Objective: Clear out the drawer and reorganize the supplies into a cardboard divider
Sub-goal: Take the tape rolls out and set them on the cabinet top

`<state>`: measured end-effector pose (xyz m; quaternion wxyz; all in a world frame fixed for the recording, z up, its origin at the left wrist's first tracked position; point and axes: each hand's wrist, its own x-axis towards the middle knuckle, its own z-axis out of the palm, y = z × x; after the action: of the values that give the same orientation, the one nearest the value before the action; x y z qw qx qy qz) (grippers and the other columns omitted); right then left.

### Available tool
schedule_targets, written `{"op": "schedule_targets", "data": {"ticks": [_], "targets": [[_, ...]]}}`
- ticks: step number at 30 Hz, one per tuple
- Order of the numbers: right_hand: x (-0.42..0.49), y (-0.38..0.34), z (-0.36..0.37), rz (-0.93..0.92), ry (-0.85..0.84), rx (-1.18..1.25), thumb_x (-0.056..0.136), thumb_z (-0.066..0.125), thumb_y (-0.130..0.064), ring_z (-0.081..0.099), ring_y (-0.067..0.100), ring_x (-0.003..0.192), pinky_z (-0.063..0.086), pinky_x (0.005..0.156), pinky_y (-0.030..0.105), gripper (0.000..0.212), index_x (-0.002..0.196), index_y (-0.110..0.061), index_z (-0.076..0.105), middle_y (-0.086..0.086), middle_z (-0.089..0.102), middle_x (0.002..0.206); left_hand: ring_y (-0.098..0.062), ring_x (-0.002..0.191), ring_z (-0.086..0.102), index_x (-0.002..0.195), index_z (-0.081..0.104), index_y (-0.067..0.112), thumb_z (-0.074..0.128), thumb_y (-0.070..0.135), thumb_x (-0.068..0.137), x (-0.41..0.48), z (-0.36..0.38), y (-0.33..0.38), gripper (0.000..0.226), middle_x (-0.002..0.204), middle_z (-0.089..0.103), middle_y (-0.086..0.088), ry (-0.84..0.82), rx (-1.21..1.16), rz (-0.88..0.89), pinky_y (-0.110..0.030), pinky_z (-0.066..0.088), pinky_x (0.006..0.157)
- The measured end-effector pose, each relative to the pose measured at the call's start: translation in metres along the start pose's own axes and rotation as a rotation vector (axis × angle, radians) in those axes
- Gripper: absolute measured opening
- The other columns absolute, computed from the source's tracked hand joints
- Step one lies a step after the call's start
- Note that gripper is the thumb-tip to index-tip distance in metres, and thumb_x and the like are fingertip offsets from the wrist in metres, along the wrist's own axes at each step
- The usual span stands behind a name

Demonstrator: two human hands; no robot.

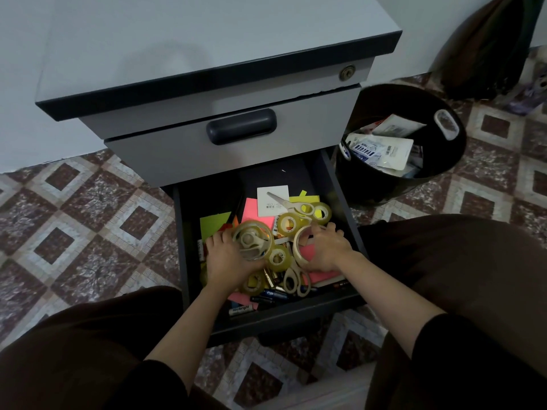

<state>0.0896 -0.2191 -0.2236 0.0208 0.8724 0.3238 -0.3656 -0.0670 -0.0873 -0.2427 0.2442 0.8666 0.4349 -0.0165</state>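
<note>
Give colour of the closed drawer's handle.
Dark blue-grey, almost black; the handle shows best in the head view.

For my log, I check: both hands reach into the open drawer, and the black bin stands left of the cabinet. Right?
No: the head view shows the bin right of the cabinet. The left hand and right hand do reach into the drawer.

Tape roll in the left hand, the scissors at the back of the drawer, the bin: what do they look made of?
Tape roll: clear yellowish plastic film, glossy, on a pale core; you can see through it. Scissors: shiny grey metal blades, with matte beige handles that are probably plastic. Bin: black, smooth, faintly glossy wall, likely plastic.
</note>
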Motion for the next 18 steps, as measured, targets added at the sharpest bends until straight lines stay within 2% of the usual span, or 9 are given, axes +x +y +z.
{"op": "schedule_targets", "data": {"ticks": [5,10,12,15,18], "targets": [[-0.007,-0.001,-0.006,-0.002,0.037,0.009,0.071,0.076,-0.046,0.036,0.035,0.125,0.039,0.099,0.038,0.103,0.148,-0.016,0.015,0.017,0.028,0.138,-0.023,0.124,0.033,0.136,0.039,0.009,0.081,0.051,0.059,-0.003,-0.024,0.009,0.097,0.132,0.043,-0.009,0.032,-0.099,0.034,-0.028,0.027,0.1],[-0.023,-0.011,-0.027,-0.044,0.147,0.082,0.066,0.082,-0.036,0.036,0.037,0.127,0.04,0.1,0.04,0.114,0.149,-0.015,0.006,0.014,0.024,0.145,-0.024,0.127,0.032,0.14,0.034,0.009,0.08,0.051,0.062,-0.006,-0.054,0.023,0.1,0.136,0.038,-0.011,0.037,-0.111,0.039,-0.03,0.03,0.103],[-0.033,-0.014,-0.039,-0.093,0.205,0.152,0.062,0.085,-0.033,0.041,0.033,0.126,0.04,0.101,0.038,0.111,0.144,-0.007,0.015,0.012,0.03,0.141,-0.024,0.127,0.032,0.141,0.033,0.01,0.079,0.052,0.062,-0.01,-0.068,0.03,0.102,0.136,0.038,-0.011,0.045,-0.098,0.046,-0.03,0.03,0.104],[-0.051,-0.019,-0.06,-0.182,0.289,0.185,0.059,0.085,-0.034,0.044,0.026,0.12,0.04,0.096,0.033,0.094,0.133,-0.007,0.033,0.01,0.038,0.13,-0.026,0.125,0.035,0.14,0.036,0.01,0.078,0.058,0.06,-0.014,-0.089,0.036,0.102,0.134,0.042,-0.012,0.069,-0.065,0.058,-0.033,0.031,0.103],[-0.067,-0.025,-0.079,-0.264,0.366,0.252,0.058,0.085,-0.032,0.045,0.024,0.117,0.041,0.093,0.031,0.091,0.131,-0.009,0.036,0.007,0.038,0.127,-0.025,0.12,0.039,0.134,0.043,0.012,0.075,0.064,0.057,-0.02,-0.113,0.042,0.099,0.128,0.048,-0.01,0.128,-0.068,0.089,-0.033,0.034,0.1]]}}
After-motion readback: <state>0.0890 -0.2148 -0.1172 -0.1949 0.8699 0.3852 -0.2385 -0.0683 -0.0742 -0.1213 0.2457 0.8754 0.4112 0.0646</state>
